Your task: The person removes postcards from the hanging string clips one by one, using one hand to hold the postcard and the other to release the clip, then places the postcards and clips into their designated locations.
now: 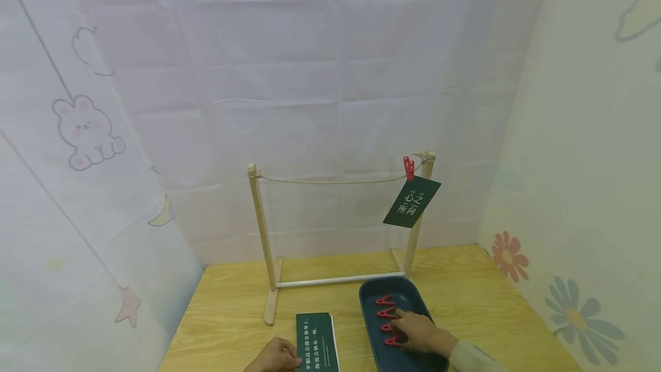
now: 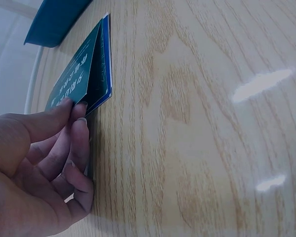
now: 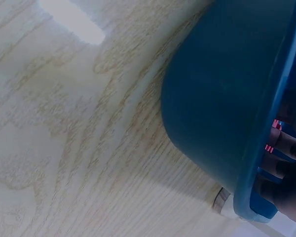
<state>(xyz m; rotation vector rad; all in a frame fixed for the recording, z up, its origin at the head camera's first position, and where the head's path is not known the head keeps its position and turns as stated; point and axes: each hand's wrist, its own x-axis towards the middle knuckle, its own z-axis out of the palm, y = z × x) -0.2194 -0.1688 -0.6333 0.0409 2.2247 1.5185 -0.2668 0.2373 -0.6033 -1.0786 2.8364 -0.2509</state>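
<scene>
My left hand (image 1: pixel 277 356) pinches the near corner of a dark green card (image 2: pixel 75 81) between thumb and fingers. That card's edge is lifted off another card (image 2: pixel 104 81) below it, on a small stack. My right hand (image 1: pixel 419 333) reaches into a dark blue tray (image 1: pixel 376 355). Its fingertips are among several red clothespins (image 1: pixel 385 313) lying in a column there. The palm and fingers hide part of the lower clothespins, and whether one is gripped does not show. In the right wrist view, dark fingers (image 3: pixel 281 153) show past the tray rim, near bits of red.
Behind the tray stands a wooden frame (image 1: pixel 262 225) with a string (image 1: pixel 330 182) between its posts. A red clothespin (image 1: pixel 409 169) holds a green card (image 1: pixel 412 202) near the string's right end. The wood-grain table (image 1: pixel 227 303) meets cloth-covered walls.
</scene>
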